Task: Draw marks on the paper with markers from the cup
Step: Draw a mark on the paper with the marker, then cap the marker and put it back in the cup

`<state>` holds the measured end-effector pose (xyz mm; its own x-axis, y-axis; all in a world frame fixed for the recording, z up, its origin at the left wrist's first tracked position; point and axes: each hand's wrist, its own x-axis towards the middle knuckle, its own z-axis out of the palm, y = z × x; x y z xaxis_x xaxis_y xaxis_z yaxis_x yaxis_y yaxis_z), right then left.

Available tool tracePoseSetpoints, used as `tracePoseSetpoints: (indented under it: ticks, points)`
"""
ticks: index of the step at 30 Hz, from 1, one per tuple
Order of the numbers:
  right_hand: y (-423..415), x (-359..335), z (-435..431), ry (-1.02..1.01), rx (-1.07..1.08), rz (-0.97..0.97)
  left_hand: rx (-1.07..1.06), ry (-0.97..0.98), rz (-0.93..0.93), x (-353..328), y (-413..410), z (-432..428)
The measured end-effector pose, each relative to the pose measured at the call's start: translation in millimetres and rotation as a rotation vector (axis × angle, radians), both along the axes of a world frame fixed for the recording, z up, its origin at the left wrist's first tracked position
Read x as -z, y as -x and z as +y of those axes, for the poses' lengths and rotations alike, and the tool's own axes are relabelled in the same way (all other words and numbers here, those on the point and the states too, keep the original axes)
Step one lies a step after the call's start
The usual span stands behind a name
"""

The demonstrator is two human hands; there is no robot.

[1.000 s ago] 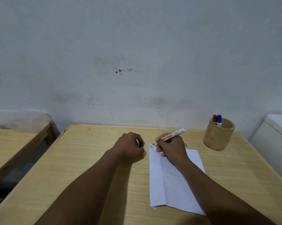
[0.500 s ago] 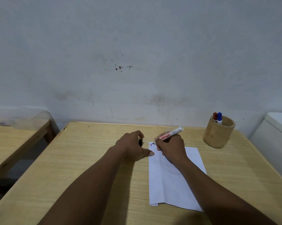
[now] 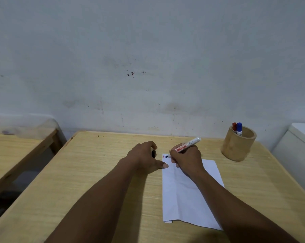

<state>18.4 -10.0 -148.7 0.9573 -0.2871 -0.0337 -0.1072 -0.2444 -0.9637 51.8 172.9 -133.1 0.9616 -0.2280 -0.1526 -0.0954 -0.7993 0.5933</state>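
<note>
A white sheet of paper (image 3: 186, 195) lies on the wooden table (image 3: 99, 174). My right hand (image 3: 186, 159) grips a white marker (image 3: 189, 144) with red lettering, its tip touching the paper's top left corner beside short red, blue and dark marks (image 3: 165, 156). My left hand (image 3: 144, 157) rests just left of the paper, thumb pressing on its edge, fingers curled around a small black cap (image 3: 153, 153). A round wooden cup (image 3: 238, 143) stands at the back right with a red marker (image 3: 234, 126) and a blue marker (image 3: 239, 128) in it.
A stained wall rises right behind the table. A second wooden table (image 3: 16, 149) stands to the left across a gap. A white appliance (image 3: 299, 142) sits close by the table's right edge.
My left hand has opened a little and its thumb now presses the paper's left edge. A dark mark has appeared next to the red and blue ones.
</note>
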Motion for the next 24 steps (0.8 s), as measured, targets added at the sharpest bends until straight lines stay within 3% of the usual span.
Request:
tracePoseSetpoints:
  ticks: [4,8,15,24]
  points:
    - [0,-16,-7,-0.364,0.065,0.004,0.003,0.104,0.004,-2,-8,8]
    - [0,-42,-19,-0.528,0.151,-0.01,-0.063,0.217,-0.085,-2,-9,13]
    - [11,-102,-57,-0.62,0.089,-0.014,-0.075,0.747,-0.004,-74,-3,-23]
    - [36,-134,-102,-0.593,0.131,-0.115,0.051,0.966,0.182,-117,12,-99]
